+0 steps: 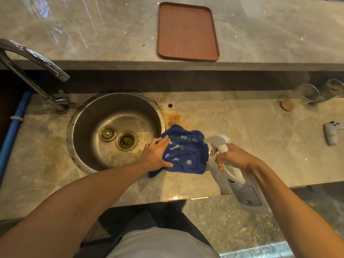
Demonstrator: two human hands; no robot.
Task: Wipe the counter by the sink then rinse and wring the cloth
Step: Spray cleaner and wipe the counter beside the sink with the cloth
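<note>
Right hand (234,158) curled gripping spray bottle (240,181), left hand (158,154) flat-fingered pressing foam-flecked blue cloth (188,153) beside sink (78,116).

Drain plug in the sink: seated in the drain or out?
Out. The plug lies on the sink floor left of the open drain, whose strainer holds greenish debris.

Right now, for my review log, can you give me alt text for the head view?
A person's left hand presses a blue cloth, dotted with white foam, onto the stained counter beside a round steel sink, while the right hand holds a white spray bottle aimed at the cloth. A brown tray sits on the raised ledge behind.
</note>
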